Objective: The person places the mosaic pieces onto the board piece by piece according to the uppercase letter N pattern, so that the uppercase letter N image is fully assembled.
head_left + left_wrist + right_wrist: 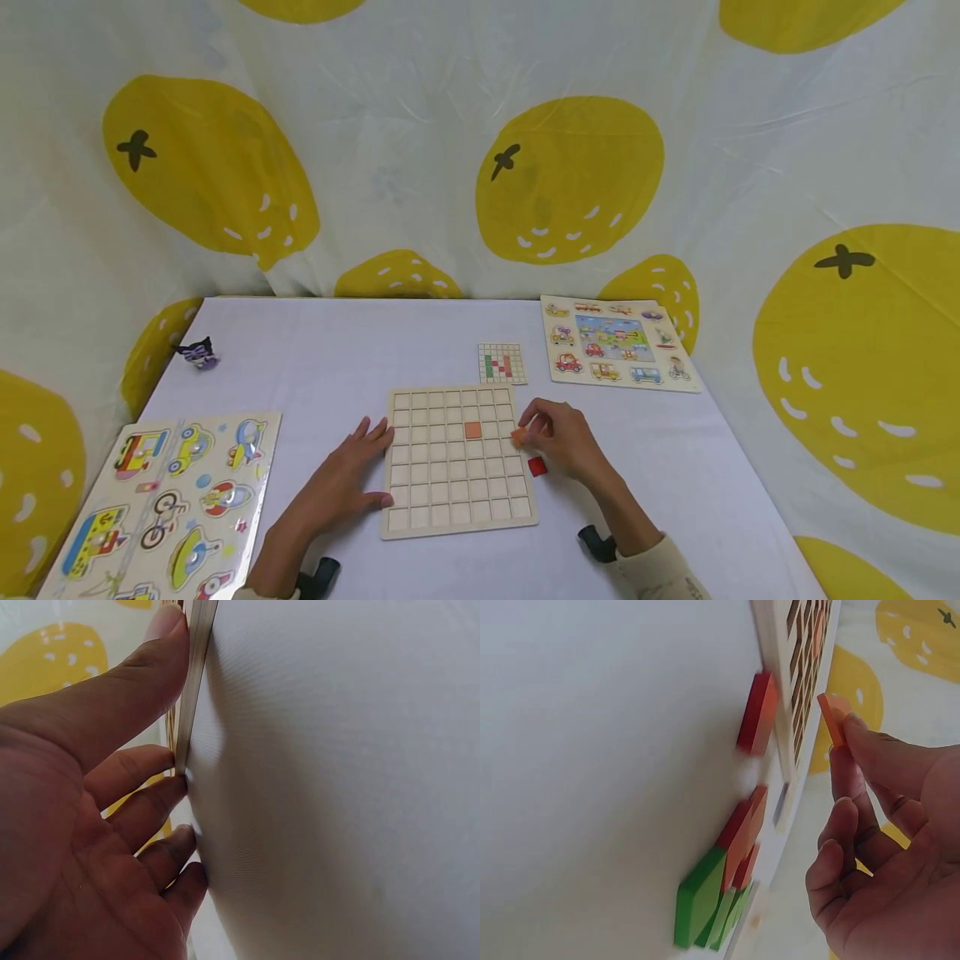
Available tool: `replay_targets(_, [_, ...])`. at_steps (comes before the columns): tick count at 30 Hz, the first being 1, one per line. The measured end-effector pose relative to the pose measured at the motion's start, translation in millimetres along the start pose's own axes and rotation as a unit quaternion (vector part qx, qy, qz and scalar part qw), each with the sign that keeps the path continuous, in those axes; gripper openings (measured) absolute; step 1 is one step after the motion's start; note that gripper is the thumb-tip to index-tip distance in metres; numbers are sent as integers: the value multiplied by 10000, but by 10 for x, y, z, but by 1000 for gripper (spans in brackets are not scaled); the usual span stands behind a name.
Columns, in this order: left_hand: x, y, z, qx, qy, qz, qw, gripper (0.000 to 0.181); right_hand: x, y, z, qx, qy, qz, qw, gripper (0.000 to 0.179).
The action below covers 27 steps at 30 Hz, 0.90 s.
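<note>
Orange tile [519, 435] being pinched at fingertips of right hand [562, 440], hovering at right edge of grid board [405, 527], open cells lying just leftward; left hand [347, 483] lying flat, fingers straight, bracing board's left edge; red tile [537, 467] sitting on table beside.

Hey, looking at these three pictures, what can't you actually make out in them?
- Green and orange tiles: seen only in the right wrist view; in the head view the right hand covers them.
- Small pattern card: too small in the head view to read cell by cell.
- Grid board: the left wrist view shows only its edge, pressed by the left hand.
- Vehicle puzzle: cut off by the head view's bottom edge.
</note>
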<state>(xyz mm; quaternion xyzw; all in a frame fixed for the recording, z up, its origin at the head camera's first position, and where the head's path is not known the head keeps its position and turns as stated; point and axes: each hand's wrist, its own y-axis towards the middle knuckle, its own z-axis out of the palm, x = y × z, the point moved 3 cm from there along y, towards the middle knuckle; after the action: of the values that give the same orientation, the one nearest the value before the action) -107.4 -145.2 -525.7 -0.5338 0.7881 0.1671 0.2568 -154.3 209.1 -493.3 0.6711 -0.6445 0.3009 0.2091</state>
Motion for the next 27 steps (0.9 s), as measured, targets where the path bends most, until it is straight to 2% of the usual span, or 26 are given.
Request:
replay_targets(10, [-9,0,-11,23,-7,-48,10000,101,142,-5,181,221,358,-279,9987,18])
replay_targets(18, [3,-13,-22,22,-8,-42,10000,101,240,-12,330,443,98,-337,9984,14])
replay_targets(27, [-5,-10,-23,-20,-29,-41,10000,101,325,7,414,399,-51,-445,9982,14])
